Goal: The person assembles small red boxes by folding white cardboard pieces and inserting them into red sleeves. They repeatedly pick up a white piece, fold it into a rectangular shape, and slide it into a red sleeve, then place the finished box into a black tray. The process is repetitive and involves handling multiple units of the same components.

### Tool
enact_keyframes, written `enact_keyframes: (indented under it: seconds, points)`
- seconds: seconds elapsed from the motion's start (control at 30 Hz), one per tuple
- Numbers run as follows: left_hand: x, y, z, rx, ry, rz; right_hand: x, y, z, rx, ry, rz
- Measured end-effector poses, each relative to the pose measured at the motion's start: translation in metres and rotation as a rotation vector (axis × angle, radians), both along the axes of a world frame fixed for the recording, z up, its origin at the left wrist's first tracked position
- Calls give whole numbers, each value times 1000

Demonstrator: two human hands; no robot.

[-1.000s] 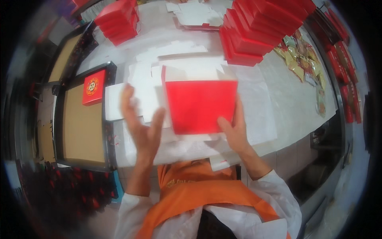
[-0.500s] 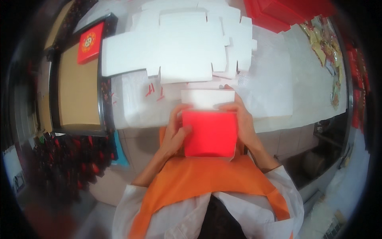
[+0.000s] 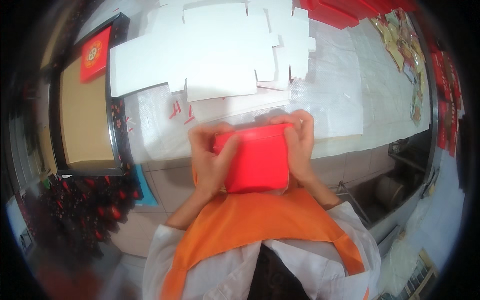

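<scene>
Between my two hands is a red cardboard box [image 3: 257, 162], held up close to my orange apron. My left hand [image 3: 209, 152] grips its left side, the thumb lying along the upper left of the red face. At the upper right corner my right hand [image 3: 299, 145] holds it, thumb at the edge and fingers curled behind the top. The box's top flap is folded over, and its far side is hidden from me. Beyond the hands, flat white box blanks [image 3: 220, 55] lie stacked on the table.
A black-rimmed tray [image 3: 85, 120] at the left has a finished red box [image 3: 95, 55] in it. Red boxes [image 3: 335, 10] stand at the far right, near wrapped packets [image 3: 400, 42]. Small red scraps [image 3: 175, 109] lie on the plastic-covered table [image 3: 335, 100]. Dark red-patterned packages [image 3: 90, 205] are piled at lower left.
The white flap that stood up at the box's top is now folded down, showing a red edge. Both hands have shifted to the upper corners, and the view has moved slightly.
</scene>
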State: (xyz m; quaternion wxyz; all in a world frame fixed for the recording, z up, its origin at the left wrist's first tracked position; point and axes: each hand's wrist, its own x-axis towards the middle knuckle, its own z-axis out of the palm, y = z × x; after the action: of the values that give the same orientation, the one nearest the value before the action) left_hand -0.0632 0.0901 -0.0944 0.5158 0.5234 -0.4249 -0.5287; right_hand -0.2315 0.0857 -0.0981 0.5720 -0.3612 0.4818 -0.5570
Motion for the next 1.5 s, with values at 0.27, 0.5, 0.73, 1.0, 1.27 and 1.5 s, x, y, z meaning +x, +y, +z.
enact_keyframes:
  seconds: [0.27, 0.5, 0.73, 1.0, 1.27, 1.5]
  points:
    - [6, -7, -3, -6, -226, -121, -3, -5, 6, 161, 157, 79]
    - [3, -5, -4, 27, -156, -104, -5, -8, 12, 258, 23, 104]
    - [3, 1, -9, 125, 7, 8, -7, -1, 4, 199, 41, 210]
    - [12, -20, 19, 9, -627, -409, -10, 14, -11, -8, 196, 307]
    - [4, -73, 51, 34, -719, -837, -42, -30, 25, -286, 571, 597]
    - [9, -116, 44, 24, -216, -387, -184, -156, 21, -393, 590, -88]
